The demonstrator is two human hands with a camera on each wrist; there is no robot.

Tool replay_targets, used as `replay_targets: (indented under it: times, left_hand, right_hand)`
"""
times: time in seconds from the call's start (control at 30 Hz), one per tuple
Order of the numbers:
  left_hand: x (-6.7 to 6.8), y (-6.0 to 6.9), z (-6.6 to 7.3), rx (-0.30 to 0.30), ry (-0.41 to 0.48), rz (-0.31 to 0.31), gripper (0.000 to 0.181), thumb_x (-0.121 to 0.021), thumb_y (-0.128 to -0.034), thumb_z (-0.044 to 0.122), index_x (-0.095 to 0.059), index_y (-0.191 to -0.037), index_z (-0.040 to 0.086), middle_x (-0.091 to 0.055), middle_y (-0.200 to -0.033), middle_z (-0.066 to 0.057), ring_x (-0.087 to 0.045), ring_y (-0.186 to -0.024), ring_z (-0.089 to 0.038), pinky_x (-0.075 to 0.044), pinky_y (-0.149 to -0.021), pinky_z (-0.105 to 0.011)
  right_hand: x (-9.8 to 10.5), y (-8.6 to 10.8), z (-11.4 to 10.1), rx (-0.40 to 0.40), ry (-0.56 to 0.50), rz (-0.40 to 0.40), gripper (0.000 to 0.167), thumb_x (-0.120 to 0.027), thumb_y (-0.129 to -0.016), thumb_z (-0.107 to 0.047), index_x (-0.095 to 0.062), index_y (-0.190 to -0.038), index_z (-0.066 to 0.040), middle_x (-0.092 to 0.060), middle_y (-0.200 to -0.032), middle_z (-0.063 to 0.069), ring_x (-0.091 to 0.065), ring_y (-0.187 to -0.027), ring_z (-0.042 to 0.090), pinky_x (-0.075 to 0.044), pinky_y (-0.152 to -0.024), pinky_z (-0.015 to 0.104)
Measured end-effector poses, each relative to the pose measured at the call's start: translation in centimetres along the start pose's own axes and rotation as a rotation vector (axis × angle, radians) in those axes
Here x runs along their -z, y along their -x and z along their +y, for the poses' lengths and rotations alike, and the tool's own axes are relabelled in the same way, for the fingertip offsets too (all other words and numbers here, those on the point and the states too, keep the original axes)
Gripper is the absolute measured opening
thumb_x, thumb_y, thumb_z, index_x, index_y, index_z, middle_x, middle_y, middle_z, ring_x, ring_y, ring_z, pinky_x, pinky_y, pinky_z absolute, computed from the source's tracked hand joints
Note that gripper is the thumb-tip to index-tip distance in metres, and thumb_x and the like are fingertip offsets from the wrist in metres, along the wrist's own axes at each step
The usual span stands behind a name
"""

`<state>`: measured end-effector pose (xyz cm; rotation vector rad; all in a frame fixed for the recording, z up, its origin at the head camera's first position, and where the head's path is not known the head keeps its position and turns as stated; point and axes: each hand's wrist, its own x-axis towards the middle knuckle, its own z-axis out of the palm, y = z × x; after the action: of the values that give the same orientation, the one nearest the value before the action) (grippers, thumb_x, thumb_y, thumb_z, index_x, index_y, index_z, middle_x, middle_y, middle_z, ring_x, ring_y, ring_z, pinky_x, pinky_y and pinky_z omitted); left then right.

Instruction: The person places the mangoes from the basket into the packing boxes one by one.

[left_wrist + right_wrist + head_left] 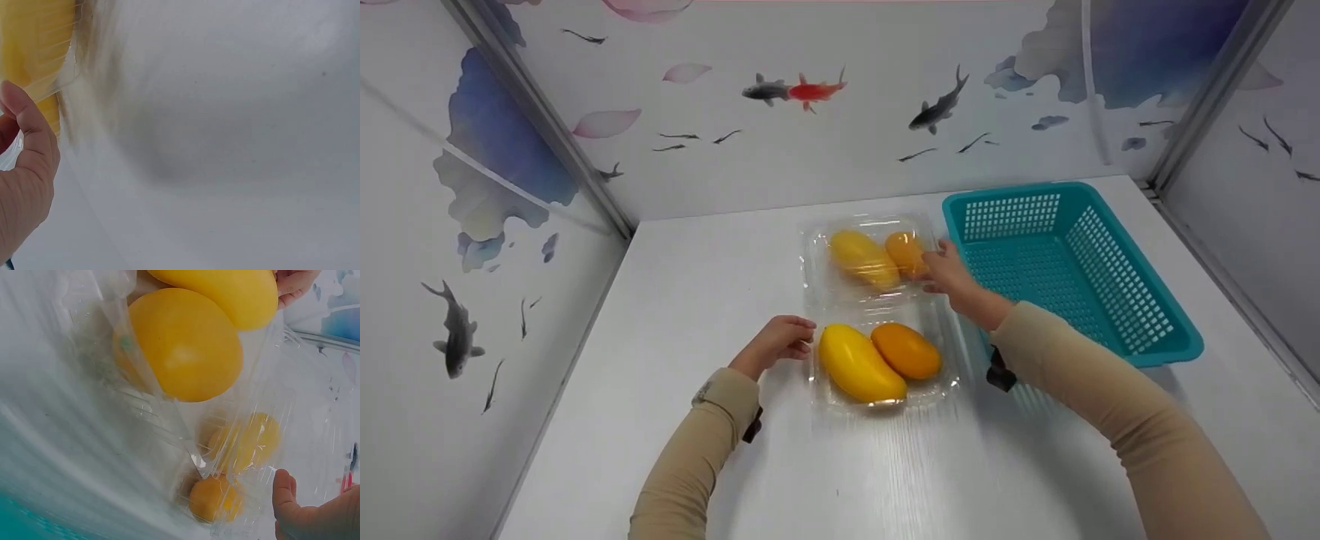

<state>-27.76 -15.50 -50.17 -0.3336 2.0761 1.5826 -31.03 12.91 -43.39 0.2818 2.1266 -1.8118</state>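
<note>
A clear plastic clamshell container (952, 379) lies on the white table. In its near half rest a long yellow mango (859, 364) and a rounder orange mango (907, 351). Another yellow mango (861, 255) and an orange mango (905, 251) show through clear plastic (814, 262) behind; whether they sit in a second container I cannot tell. My left hand (780, 341), its fingers loosely bent, is at the near container's left edge. My right hand (952, 279) is beside the rear plastic's right edge, thumb and fingers apart in the right wrist view; exact contact is unclear.
A teal perforated basket (1166, 300) stands on the right, close beside the plastic and under my right forearm. White panels (840, 165) printed with fish and petals enclose the table (720, 262) at the back and both sides.
</note>
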Motion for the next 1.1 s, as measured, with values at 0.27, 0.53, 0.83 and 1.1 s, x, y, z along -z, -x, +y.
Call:
replay_targets:
  times: [0.27, 0.53, 0.83, 1.1]
  left_hand:
    - [0.2, -0.2, 0.1, 0.013, 0.012, -0.012, 0.031, -0.053, -0.0901, 0.009, -0.053, -0.119, -0.001, -0.056, -0.085, -0.007, -0.053, -0.061, -0.013, -0.052, -0.060, -0.022]
    - [0.8, 0.6, 0.0, 0.056, 0.063, -0.033, 0.037, -0.045, -0.0965, 0.023, -0.049, -0.127, 0.002, -0.060, -0.097, -0.011, -0.060, -0.070, -0.016, -0.054, -0.070, -0.026]
    - [1.2, 3.2, 0.0, 0.032, 0.010, -0.094, 0.054, -0.032, -0.0976, 0.044, -0.047, -0.126, 0.000, -0.059, -0.105, -0.015, -0.062, -0.080, -0.020, -0.053, -0.073, -0.028]
    - [1.0, 4.7, -0.6, 0.054, -0.026, -0.128, 0.058, -0.032, -0.0961, 0.049, -0.049, -0.119, -0.002, -0.058, -0.088, -0.008, -0.058, -0.067, -0.016, -0.053, -0.065, -0.026]
  right_hand:
    - [0.9, 1.6, 0.3, 0.057, 0.000, -0.029, 0.054, -0.026, -0.100, -0.035, -0.010, -0.145, -0.010, -0.028, -0.143, 0.017, -0.043, -0.120, 0.034, -0.042, -0.096, 0.038]
    - [2.1, 3.6, 0.8, 0.033, -0.035, -0.121, 0.058, -0.024, -0.099, -0.043, -0.016, -0.143, -0.006, -0.022, -0.147, 0.018, -0.043, -0.121, 0.035, -0.046, -0.092, 0.038]
    - [3.1, 6.7, 2.7, -0.014, -0.065, -0.268, 0.072, -0.026, -0.096, -0.049, -0.007, -0.144, 0.001, -0.013, -0.150, 0.022, -0.030, -0.132, 0.036, -0.032, -0.104, 0.041]
    - [3.2, 8.8, 5.6, 0.073, 0.117, -0.326, 0.064, -0.033, -0.099, -0.036, -0.009, -0.144, 0.004, -0.014, -0.149, 0.023, -0.016, -0.136, 0.038, -0.018, -0.110, 0.046]
